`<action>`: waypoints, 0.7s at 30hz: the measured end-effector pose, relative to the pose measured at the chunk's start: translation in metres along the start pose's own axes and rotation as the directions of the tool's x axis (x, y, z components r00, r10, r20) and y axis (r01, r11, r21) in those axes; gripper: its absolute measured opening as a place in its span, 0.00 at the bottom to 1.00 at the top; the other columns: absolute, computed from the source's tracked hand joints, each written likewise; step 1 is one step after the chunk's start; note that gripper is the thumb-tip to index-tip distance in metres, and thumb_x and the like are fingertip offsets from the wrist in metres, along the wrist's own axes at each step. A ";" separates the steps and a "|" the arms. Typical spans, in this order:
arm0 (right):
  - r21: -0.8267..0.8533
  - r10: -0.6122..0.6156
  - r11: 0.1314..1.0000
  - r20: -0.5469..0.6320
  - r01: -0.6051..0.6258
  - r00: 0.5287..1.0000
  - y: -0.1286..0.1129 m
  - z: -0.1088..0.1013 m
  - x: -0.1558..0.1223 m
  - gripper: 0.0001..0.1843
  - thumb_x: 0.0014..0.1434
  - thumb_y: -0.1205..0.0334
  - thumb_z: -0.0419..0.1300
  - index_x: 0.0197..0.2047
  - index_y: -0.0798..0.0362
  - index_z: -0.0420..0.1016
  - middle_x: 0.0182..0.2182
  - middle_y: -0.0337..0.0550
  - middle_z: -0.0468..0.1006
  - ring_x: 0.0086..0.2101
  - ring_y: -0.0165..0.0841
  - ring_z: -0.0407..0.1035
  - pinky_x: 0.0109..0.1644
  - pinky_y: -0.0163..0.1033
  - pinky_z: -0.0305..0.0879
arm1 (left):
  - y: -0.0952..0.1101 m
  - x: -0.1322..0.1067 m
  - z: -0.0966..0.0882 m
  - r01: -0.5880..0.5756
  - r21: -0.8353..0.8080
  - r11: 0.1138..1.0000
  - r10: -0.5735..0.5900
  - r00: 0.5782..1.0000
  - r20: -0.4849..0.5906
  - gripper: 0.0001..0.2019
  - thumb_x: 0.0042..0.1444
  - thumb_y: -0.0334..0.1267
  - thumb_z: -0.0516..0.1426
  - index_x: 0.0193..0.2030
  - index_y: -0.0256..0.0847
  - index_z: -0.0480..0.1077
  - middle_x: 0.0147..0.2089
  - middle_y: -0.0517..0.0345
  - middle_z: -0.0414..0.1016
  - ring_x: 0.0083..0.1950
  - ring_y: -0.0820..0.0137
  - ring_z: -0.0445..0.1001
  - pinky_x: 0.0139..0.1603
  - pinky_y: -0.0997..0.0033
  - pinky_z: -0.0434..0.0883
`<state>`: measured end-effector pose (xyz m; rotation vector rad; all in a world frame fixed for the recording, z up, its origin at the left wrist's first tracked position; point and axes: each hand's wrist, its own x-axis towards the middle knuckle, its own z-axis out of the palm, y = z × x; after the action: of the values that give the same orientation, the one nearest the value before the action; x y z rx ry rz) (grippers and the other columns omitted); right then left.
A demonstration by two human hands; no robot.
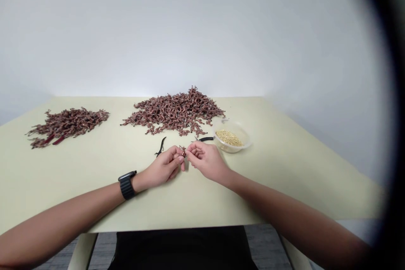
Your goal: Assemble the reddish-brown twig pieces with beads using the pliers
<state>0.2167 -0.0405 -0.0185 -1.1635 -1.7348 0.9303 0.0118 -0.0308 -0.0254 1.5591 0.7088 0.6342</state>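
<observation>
Matt, smooth pale-green laminate covers the tabletop [278, 185], with only a faint sheen. Rough, dry, reddish-brown sprigs lie in a large pile [175, 112] and a smaller pile [68, 125], their brittle surfaces dull with a few glossier flecks. One rough sprig [182, 151] sits between the bare left hand [163, 168] and right hand [207, 160]. A clear, glossy plastic bowl [236, 124] holds dull tan grains [228, 137]. Two dark tools [160, 146] [205, 139] show a slight shine, and a matt black segmented watch band [127, 185] circles the left wrist.
</observation>
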 end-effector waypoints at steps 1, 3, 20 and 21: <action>-0.007 -0.002 1.000 -0.002 0.002 1.000 0.000 0.000 0.000 0.06 0.64 0.59 0.60 0.37 0.52 0.74 0.27 0.39 0.77 0.28 0.30 0.72 0.32 0.34 0.65 | 0.000 0.000 0.000 0.003 0.011 1.000 -0.003 1.000 0.001 0.16 0.73 0.53 0.49 0.44 0.40 0.61 0.27 0.67 0.63 0.20 0.80 0.56 0.19 0.78 0.52; -0.027 -0.005 1.000 0.000 0.005 1.000 -0.001 -0.001 0.000 0.06 0.64 0.60 0.59 0.36 0.52 0.74 0.27 0.39 0.77 0.28 0.30 0.72 0.31 0.34 0.65 | 0.000 0.000 0.000 0.012 0.036 0.999 -0.012 1.000 0.003 0.17 0.73 0.53 0.48 0.44 0.40 0.62 0.27 0.66 0.63 0.20 0.79 0.55 0.19 0.77 0.51; -0.136 0.059 0.989 -0.030 -0.062 0.998 -0.012 0.003 -0.003 0.04 0.61 0.64 0.59 0.34 0.52 0.73 0.28 0.40 0.79 0.28 0.30 0.74 0.30 0.33 0.66 | 0.004 -0.002 0.008 -0.017 0.606 0.795 0.141 0.977 -0.157 0.08 0.72 0.42 0.48 0.42 0.43 0.60 0.35 0.57 0.72 0.34 0.67 0.68 0.36 0.68 0.62; -0.107 0.078 0.991 -0.020 -0.080 0.997 -0.012 0.003 -0.003 0.04 0.61 0.64 0.59 0.34 0.52 0.74 0.28 0.39 0.79 0.27 0.29 0.74 0.30 0.33 0.66 | 0.004 -0.002 0.008 -0.017 0.605 0.796 0.141 0.977 -0.157 0.08 0.72 0.43 0.48 0.42 0.43 0.60 0.35 0.57 0.72 0.34 0.67 0.68 0.36 0.68 0.61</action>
<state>0.2108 -0.0470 -0.0093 -1.3147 -1.7552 0.8803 0.0171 -0.0378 -0.0220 2.1452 1.0715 0.6654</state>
